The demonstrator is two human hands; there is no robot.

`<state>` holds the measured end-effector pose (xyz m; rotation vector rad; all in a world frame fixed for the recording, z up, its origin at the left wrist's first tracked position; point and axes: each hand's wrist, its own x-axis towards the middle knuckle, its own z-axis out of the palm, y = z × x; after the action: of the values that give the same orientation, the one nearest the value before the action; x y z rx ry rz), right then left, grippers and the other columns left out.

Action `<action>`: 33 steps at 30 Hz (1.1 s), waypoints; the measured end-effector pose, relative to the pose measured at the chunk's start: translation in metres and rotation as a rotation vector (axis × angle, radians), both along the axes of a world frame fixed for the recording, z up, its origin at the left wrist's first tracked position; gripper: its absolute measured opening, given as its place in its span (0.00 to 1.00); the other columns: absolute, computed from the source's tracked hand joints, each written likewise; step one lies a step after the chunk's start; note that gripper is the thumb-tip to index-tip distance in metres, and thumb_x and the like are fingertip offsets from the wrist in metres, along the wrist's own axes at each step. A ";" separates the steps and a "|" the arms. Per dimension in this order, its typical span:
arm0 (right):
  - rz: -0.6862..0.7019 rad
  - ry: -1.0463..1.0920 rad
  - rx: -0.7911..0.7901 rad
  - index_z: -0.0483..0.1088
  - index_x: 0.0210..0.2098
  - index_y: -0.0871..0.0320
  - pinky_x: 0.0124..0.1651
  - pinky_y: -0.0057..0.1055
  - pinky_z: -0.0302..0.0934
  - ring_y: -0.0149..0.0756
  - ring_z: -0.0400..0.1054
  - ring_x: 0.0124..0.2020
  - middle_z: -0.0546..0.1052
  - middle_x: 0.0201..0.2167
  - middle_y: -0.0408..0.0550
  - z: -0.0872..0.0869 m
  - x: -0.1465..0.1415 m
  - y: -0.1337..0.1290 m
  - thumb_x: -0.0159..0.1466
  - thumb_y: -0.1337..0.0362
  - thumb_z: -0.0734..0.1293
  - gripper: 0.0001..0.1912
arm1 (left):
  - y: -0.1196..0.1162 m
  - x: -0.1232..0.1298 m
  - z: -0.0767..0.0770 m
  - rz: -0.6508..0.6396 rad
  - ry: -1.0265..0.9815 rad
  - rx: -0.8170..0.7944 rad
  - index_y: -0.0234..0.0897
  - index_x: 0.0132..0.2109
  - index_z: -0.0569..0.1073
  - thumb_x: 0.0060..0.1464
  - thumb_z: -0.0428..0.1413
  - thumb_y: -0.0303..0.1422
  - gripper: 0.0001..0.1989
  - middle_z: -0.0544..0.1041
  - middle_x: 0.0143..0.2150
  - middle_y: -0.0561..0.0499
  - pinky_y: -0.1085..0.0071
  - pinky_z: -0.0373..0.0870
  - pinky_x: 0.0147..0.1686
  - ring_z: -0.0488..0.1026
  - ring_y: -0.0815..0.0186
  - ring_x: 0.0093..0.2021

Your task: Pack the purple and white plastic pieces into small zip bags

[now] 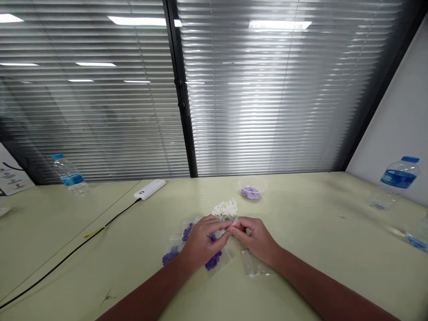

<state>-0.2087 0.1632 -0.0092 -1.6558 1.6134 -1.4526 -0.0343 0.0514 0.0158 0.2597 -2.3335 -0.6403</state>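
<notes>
Head view: left hand [203, 240] and right hand [256, 237] pinch a pale item [235, 221], too small to identify, lower centre, just below white pieces [224, 208]. Step: apparently fine fingertip work; next move likely calls for light, steady grip.

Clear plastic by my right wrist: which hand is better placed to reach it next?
Probably the right hand: the clear plastic lies beside its wrist, while the left hand is farther off, over the bags of purple pieces. Both hands are busy with a small pale item.
</notes>
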 end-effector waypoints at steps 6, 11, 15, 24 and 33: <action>0.006 0.153 -0.034 0.71 0.31 0.58 0.34 0.28 0.54 0.31 0.64 0.30 0.73 0.28 0.42 0.005 0.002 0.002 0.71 0.59 0.63 0.14 | -0.005 0.001 0.000 0.050 -0.071 0.011 0.43 0.39 0.82 0.62 0.56 0.31 0.09 0.81 0.32 0.52 0.69 0.67 0.40 0.75 0.65 0.35; 0.007 0.280 -0.056 0.67 0.28 0.57 0.32 0.28 0.52 0.30 0.62 0.28 0.70 0.25 0.41 0.007 0.003 0.003 0.69 0.63 0.63 0.12 | -0.005 0.002 -0.001 0.053 -0.073 -0.086 0.41 0.35 0.79 0.57 0.59 0.30 0.05 0.79 0.30 0.54 0.68 0.65 0.40 0.73 0.65 0.34; -0.016 0.374 -0.098 0.62 0.25 0.57 0.39 0.31 0.55 0.29 0.60 0.25 0.68 0.22 0.38 0.007 0.003 0.001 0.65 0.68 0.64 0.12 | -0.004 0.000 -0.002 0.046 -0.124 -0.084 0.39 0.31 0.74 0.58 0.56 0.28 0.06 0.77 0.29 0.53 0.68 0.64 0.39 0.72 0.65 0.34; -0.118 0.409 -0.068 0.57 0.22 0.58 0.41 0.32 0.54 0.26 0.55 0.22 0.65 0.18 0.35 0.001 0.006 -0.004 0.58 0.71 0.66 0.13 | -0.002 -0.004 -0.008 0.148 -0.122 -0.102 0.37 0.28 0.64 0.55 0.53 0.26 0.08 0.70 0.27 0.54 0.70 0.58 0.35 0.66 0.67 0.31; -0.227 0.353 -0.238 0.71 0.43 0.54 0.50 0.38 0.58 0.42 0.67 0.44 0.75 0.41 0.49 0.011 0.003 0.003 0.63 0.63 0.70 0.09 | -0.011 0.002 -0.004 0.091 -0.099 0.042 0.37 0.33 0.67 0.62 0.51 0.28 0.07 0.68 0.31 0.54 0.72 0.60 0.35 0.66 0.67 0.34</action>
<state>-0.2059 0.1659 0.0016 -2.0093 1.9321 -1.5810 -0.0319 0.0405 0.0122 0.4232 -2.3891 -0.6456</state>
